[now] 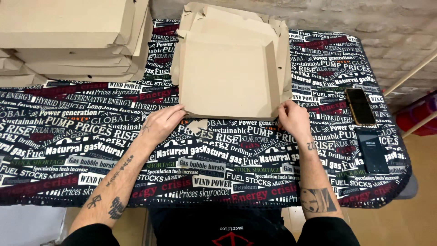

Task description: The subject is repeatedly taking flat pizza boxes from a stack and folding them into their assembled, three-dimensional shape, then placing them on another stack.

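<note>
A flat brown cardboard box blank (227, 77), partly folded with its side walls raised, lies in the middle of the table. My left hand (163, 122) pinches its near left corner, fingers on the front flap. At the near right corner my right hand (293, 117) grips the front edge. A small cardboard tab (196, 125) pokes out under the front edge between my hands.
A stack of folded cardboard boxes (73, 41) sits at the far left. Two dark phones (360, 105) (372, 149) lie at the right side. The table wears a dark printed cloth (205, 168). A brick wall stands behind, and a red object (416, 120) is at far right.
</note>
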